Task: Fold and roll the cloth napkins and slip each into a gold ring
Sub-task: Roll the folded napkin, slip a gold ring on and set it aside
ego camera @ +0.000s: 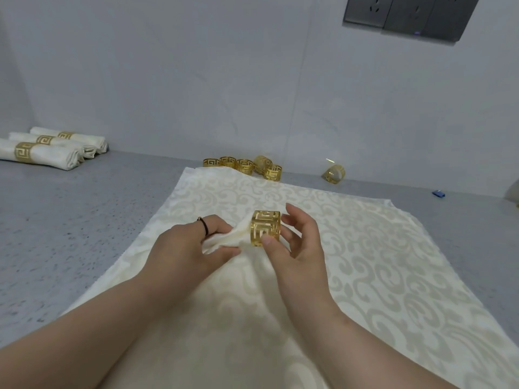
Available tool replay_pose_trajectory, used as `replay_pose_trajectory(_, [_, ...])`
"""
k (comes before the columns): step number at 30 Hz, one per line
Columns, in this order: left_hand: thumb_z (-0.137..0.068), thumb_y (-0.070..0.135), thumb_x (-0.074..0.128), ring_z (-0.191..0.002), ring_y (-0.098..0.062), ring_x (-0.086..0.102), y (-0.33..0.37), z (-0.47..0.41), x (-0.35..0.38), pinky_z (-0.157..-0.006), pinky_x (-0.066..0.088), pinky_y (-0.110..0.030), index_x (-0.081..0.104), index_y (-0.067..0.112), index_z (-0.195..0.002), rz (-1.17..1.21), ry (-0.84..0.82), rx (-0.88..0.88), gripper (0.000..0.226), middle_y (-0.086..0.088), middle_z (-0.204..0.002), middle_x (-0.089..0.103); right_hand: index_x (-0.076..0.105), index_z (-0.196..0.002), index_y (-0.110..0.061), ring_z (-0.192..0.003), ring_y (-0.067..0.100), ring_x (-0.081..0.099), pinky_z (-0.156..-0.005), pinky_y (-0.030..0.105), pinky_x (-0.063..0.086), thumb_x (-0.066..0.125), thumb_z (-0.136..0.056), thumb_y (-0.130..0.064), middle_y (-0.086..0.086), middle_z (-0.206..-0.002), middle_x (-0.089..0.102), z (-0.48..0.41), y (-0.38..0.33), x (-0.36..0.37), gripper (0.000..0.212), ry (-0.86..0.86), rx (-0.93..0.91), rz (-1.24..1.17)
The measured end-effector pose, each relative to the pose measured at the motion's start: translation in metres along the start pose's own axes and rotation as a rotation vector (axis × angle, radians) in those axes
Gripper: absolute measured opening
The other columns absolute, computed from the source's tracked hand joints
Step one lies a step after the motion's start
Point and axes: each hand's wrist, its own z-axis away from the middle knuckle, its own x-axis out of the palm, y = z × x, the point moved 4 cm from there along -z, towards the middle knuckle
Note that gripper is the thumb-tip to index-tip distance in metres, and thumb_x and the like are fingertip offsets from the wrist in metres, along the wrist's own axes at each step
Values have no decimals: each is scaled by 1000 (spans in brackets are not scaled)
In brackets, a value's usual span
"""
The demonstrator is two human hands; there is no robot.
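Left hand pinches the bunched cream napkin, feeding its end into the gold ring gripped by the right hand over the spread damask cloth. Behind, loose rings; far left, three finished rolls.

Grey speckled surface meets pale wall. Dark socket panel on wall at 1 o'clock. Small blue object on surface at 3 o'clock.
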Motion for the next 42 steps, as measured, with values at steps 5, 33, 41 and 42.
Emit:
replay_pose_trajectory(5, [-58, 63, 56, -82, 20, 47, 2, -2, -2, -67, 38, 0, 53, 37, -76, -129, 8, 115, 31, 52, -75, 49, 45, -104, -34, -85, -25, 51, -72, 2, 44, 55, -85, 8, -16, -110, 48, -3, 0, 0, 47, -75, -29, 41])
replay_pose_trajectory(33, [-68, 1, 76, -62, 1, 60, 3, 2, 5, -54, 43, -5, 47, 41, -87, 357, 6, -123, 53, 4, -73, 69, 53, -107, -37, -115, 16, 55, -101, 36, 44, 70, -62, -27, -1, -128, 48, -4, 17, 5, 50, -159, 288, -49])
replay_pose_trajectory(41, [-73, 6, 73, -62, 0, 62, -1, -2, 6, -56, 44, -8, 46, 42, -92, 378, -14, -143, 49, 11, -72, 70, 62, -102, -13, -79, 2, 67, -77, 16, 53, 48, -93, -15, -2, -93, 68, -6, 11, 1, 17, -118, 221, 25])
replay_pose_trajectory(42, [-74, 6, 72, -63, -2, 62, -1, -2, 6, -58, 45, -10, 45, 43, -93, 378, -9, -143, 49, 8, -73, 70, 64, -95, -13, -78, 3, 67, -76, 16, 54, 47, -94, -14, 1, -91, 68, -7, 12, 1, 17, -112, 241, -3])
